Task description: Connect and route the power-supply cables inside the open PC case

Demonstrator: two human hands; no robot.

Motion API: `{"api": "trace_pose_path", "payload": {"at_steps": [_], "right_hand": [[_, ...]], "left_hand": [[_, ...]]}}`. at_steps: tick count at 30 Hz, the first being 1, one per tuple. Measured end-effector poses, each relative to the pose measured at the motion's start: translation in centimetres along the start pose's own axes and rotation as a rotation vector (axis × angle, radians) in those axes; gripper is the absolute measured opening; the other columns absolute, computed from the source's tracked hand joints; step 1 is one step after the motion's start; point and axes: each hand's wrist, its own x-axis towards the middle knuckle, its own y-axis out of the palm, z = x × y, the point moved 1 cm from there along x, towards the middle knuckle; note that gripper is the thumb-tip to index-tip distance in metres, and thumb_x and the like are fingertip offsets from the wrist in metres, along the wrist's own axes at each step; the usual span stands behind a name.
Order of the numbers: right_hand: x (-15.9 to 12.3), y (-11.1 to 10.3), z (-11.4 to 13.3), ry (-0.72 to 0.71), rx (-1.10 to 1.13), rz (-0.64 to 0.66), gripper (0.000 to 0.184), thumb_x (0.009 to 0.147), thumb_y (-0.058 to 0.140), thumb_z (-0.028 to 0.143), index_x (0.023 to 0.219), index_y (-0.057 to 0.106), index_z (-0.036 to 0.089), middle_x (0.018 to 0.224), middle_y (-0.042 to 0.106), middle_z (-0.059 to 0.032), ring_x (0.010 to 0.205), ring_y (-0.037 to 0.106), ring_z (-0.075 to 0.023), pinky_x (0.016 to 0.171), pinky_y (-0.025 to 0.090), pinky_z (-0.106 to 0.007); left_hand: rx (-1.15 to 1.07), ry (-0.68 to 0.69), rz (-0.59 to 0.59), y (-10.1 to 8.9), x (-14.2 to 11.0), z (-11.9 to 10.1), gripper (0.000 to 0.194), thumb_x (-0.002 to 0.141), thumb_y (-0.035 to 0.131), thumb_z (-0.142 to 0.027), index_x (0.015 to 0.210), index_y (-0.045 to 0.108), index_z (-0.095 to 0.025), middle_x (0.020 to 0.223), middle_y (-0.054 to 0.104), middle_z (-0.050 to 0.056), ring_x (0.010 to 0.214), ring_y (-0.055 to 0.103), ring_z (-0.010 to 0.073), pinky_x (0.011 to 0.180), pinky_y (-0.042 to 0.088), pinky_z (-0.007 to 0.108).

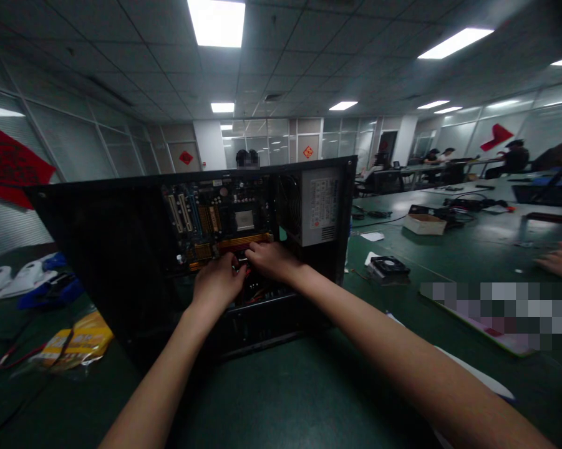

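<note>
An open black computer case (313, 312) stands upright on the green table (281, 399), its inside facing me. The motherboard (224, 212) is mounted in it, with pale expansion slots, a silver processor (244, 219) and orange memory slots (243, 239). My left hand (218, 280) is inside the case just below the board's lower edge, fingers bent and pinched. Beside it, nearly touching, my right hand (274, 259) has its fingers closed at the same spot. Whatever they grip is hidden by the fingers. Red wires (249, 272) and dark parts lie around the fingertips.
A grey power supply (322, 209) fills the case's upper right. To the right lie a black fan cooler (389, 269), a small box (425, 223) and cables. Another person's hand (561, 259) rests at the right edge. A yellow packet (82, 340) lies left.
</note>
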Motion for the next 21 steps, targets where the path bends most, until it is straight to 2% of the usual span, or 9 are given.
{"api": "trace_pose_path", "payload": {"at_steps": [3,6,11,14,17,21], "right_hand": [[-0.4,-0.1,-0.1,-0.003,0.053,-0.015,0.023,0.092,0.042,0.015,0.106,0.058,0.010,0.109,0.062,-0.0156,0.096,0.062,-0.0249,0.071,0.045,-0.032],[-1.2,-0.4,0.0,-0.110,0.156,0.010,0.021,0.086,0.052,0.017,0.105,0.058,0.012,0.105,0.064,-0.0117,0.091,0.062,-0.0217,0.067,0.042,-0.028],[-1.9,-1.4,-0.2,-0.033,0.287,-0.091,0.014,0.083,0.051,0.014,0.095,0.059,0.015,0.099,0.065,-0.0096,0.089,0.062,-0.0192,0.067,0.039,-0.027],[-1.9,-1.4,-0.2,-0.049,0.355,-0.092,0.013,0.083,0.051,0.014,0.092,0.060,0.015,0.096,0.067,-0.0089,0.088,0.063,-0.0190,0.067,0.039,-0.026],[-1.9,-0.8,-0.3,-0.037,0.393,-0.002,0.017,0.083,0.053,0.018,0.096,0.064,0.015,0.096,0.070,-0.0101,0.087,0.064,-0.0205,0.066,0.040,-0.026],[-2.2,0.1,-0.4,0.042,0.389,0.308,0.027,0.084,0.059,0.030,0.102,0.069,0.013,0.099,0.071,-0.0149,0.084,0.067,-0.0236,0.063,0.043,-0.027]], "left_hand": [[0.044,0.036,-0.005,-0.2,-0.4,-0.3,0.034,0.090,0.045,-0.048,0.104,0.059,-0.019,0.092,0.071,0.010,0.083,0.067,0.0241,0.069,0.045,0.030],[0.051,0.083,0.020,-0.4,-0.5,-0.5,0.030,0.092,0.043,-0.046,0.095,0.058,-0.020,0.088,0.070,0.009,0.080,0.066,0.0229,0.065,0.043,0.029],[-0.056,0.199,0.118,-0.2,-0.2,-0.5,0.024,0.088,0.052,-0.041,0.098,0.059,-0.021,0.087,0.070,0.007,0.079,0.067,0.0217,0.063,0.041,0.027],[-0.095,0.252,0.149,-0.1,-0.2,-0.5,0.019,0.087,0.053,-0.034,0.099,0.062,-0.022,0.088,0.070,0.007,0.080,0.067,0.0209,0.064,0.041,0.026],[-0.036,0.221,0.121,-0.2,-0.2,-0.7,0.020,0.090,0.050,-0.034,0.094,0.065,-0.023,0.087,0.071,0.006,0.077,0.066,0.0206,0.063,0.040,0.027],[-0.005,0.187,0.125,-0.3,-0.1,-1.0,0.029,0.092,0.045,-0.040,0.087,0.067,-0.021,0.084,0.072,0.007,0.074,0.066,0.0194,0.061,0.039,0.026]]}}
